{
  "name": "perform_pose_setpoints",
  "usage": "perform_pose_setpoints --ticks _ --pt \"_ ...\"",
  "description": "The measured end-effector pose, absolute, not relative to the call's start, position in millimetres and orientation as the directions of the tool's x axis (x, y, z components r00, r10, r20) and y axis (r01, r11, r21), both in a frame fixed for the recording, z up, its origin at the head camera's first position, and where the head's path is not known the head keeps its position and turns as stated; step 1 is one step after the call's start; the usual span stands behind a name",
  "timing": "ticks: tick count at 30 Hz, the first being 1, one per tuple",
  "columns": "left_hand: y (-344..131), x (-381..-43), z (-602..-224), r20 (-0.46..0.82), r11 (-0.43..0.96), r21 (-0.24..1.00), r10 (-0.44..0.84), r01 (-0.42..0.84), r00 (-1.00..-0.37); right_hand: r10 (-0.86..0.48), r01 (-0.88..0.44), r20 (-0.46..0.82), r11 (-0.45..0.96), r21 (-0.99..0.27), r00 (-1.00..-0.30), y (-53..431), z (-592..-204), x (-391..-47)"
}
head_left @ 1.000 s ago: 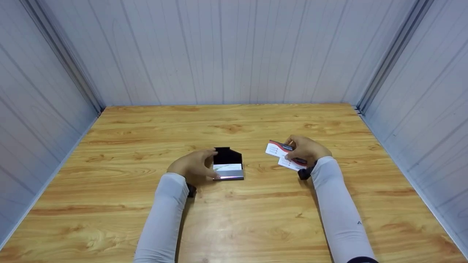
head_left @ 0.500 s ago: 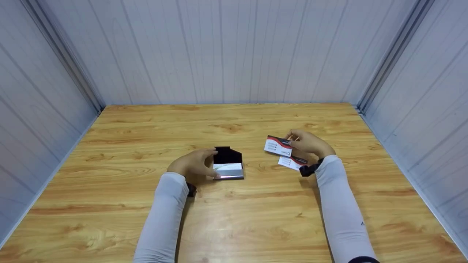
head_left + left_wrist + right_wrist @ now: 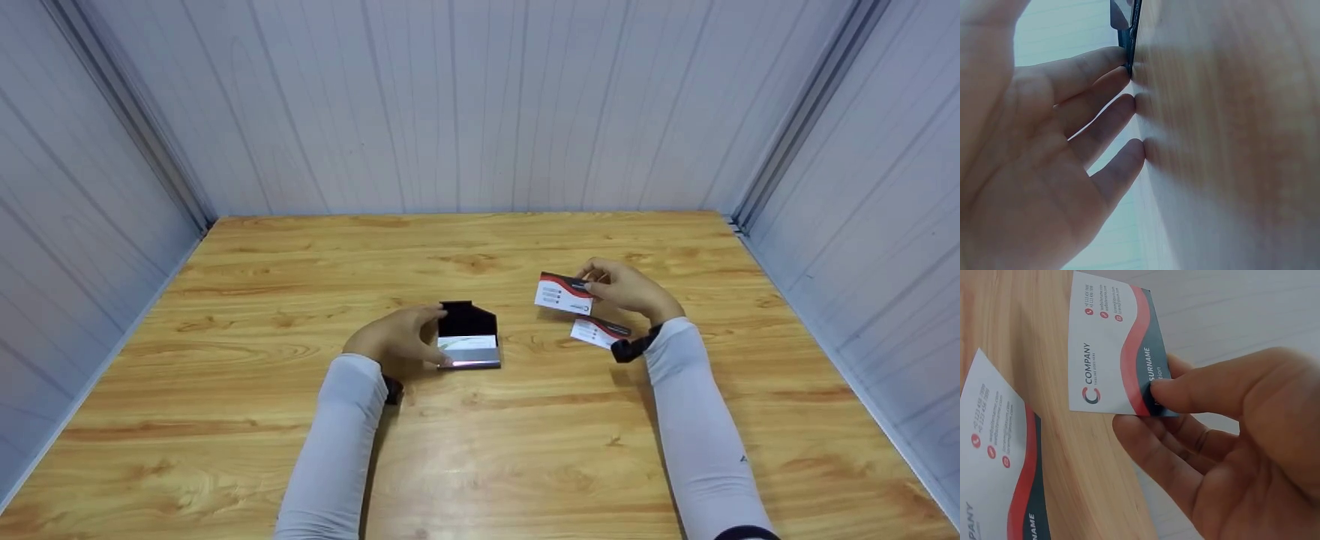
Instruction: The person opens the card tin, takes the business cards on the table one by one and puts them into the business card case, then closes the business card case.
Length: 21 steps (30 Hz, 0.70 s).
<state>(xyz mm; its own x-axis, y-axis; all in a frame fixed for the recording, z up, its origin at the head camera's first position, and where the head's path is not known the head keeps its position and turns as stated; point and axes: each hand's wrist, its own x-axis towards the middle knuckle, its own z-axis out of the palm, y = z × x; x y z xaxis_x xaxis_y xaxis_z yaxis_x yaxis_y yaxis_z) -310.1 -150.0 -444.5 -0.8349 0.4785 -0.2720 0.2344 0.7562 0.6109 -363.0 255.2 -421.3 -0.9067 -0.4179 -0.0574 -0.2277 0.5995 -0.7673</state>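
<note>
A business card case (image 3: 469, 358) lies on the table with its dark lid raised and a white card (image 3: 466, 343) showing inside. My left hand (image 3: 397, 336) holds its left side, the thumb at the front corner and a finger by the lid. In the left wrist view, other fingertips (image 3: 1137, 147) of this hand rest on the tabletop, and a bit of the dark case (image 3: 1129, 34) shows. Above the table on the right, my right hand (image 3: 630, 291) pinches a white, red and dark business card (image 3: 1107, 349) at its dark edge. A second, matching business card (image 3: 592, 332) lies below it.
The wood-grain table (image 3: 480, 450) meets a pale panelled wall (image 3: 480, 112) at the back. Similar walls stand on the left and right sides. A small black device (image 3: 630, 350) is strapped under the right wrist.
My right hand has lifted the upper business card off the other one, moving it up and slightly left. The left hand and the case have stayed in place.
</note>
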Motion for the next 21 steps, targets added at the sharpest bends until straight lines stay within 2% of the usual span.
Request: perform_pose_setpoints --ticks 8,21 --pt "-149 -312 -446 -0.254 0.763 0.591 0.485 0.263 -0.837 -0.444 -0.264 -0.011 0.552 -0.791 -0.896 242 -425 -365" --pt "-149 -309 -445 -0.272 0.752 0.626 0.458 0.206 -0.846 -0.469 -0.359 0.107 0.489 -0.795 -0.877 205 -434 -360"
